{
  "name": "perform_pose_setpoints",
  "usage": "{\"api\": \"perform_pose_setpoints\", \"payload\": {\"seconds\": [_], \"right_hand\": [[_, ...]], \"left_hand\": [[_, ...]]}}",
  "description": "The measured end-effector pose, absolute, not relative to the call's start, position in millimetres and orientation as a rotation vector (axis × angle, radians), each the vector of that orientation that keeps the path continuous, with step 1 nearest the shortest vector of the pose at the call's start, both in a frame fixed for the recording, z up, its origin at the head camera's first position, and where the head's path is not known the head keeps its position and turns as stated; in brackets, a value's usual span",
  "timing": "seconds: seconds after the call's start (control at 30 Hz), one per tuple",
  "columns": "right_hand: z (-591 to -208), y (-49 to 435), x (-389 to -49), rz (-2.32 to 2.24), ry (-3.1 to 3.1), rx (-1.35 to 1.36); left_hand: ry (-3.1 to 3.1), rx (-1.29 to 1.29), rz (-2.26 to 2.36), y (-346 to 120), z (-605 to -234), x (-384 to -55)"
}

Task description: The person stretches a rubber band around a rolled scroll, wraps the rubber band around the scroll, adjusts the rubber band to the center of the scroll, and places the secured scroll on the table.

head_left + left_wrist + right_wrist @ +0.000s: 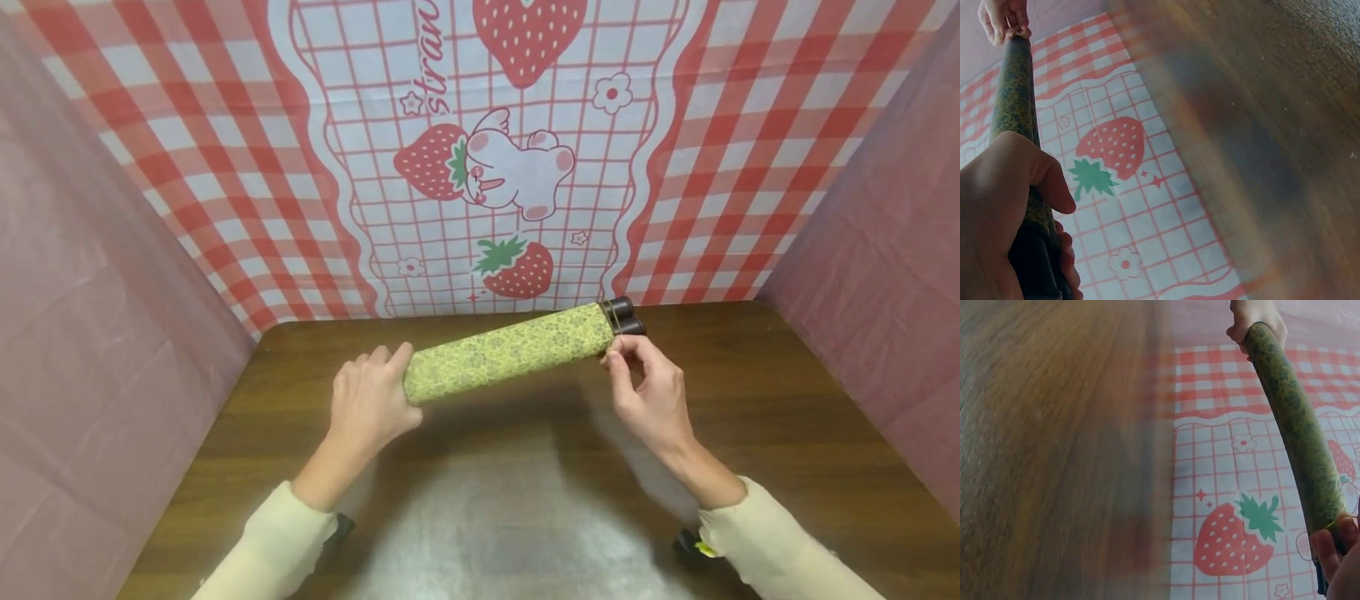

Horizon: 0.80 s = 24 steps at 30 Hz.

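A rolled scroll [510, 352] in yellow-green flowered cloth is held aslant over the table, its right end higher in the head view. Two dark roller knobs [628, 327] stick out at that end, with a thin band [611, 315] looped around them. My left hand [372, 396] grips the left end; the left wrist view shows thumb and fingers wrapped around the roll [1015, 94] and dark knobs below the palm. At the other end, my right hand [654, 390] pinches the thin yellowish band [1339, 521] between thumb and forefinger, close against the scroll's lower corner.
Beneath the hands lies a brown wood-grain table [480, 517]. A red-and-white checked cloth [465, 275] with strawberries hangs behind its far edge. Pink cloth walls [97, 333] stand at both sides. Dark wrist straps [686, 542] show below both pale sleeves.
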State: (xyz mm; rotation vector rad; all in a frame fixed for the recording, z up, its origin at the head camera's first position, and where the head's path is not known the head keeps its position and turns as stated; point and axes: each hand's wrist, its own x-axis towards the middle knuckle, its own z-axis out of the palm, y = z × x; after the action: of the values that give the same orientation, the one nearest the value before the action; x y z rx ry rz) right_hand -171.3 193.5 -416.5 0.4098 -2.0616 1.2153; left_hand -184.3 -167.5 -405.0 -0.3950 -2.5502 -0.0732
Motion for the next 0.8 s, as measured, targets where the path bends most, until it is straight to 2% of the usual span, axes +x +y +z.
{"api": "perform_pose_setpoints", "payload": {"seconds": [0.8], "right_hand": [[-413.0, 192.9, -168.5, 1.191, -2.155, 0.233]], "left_hand": [[-2.561, -0.415, -0.106, -173.2, -405.9, -183.5]]}}
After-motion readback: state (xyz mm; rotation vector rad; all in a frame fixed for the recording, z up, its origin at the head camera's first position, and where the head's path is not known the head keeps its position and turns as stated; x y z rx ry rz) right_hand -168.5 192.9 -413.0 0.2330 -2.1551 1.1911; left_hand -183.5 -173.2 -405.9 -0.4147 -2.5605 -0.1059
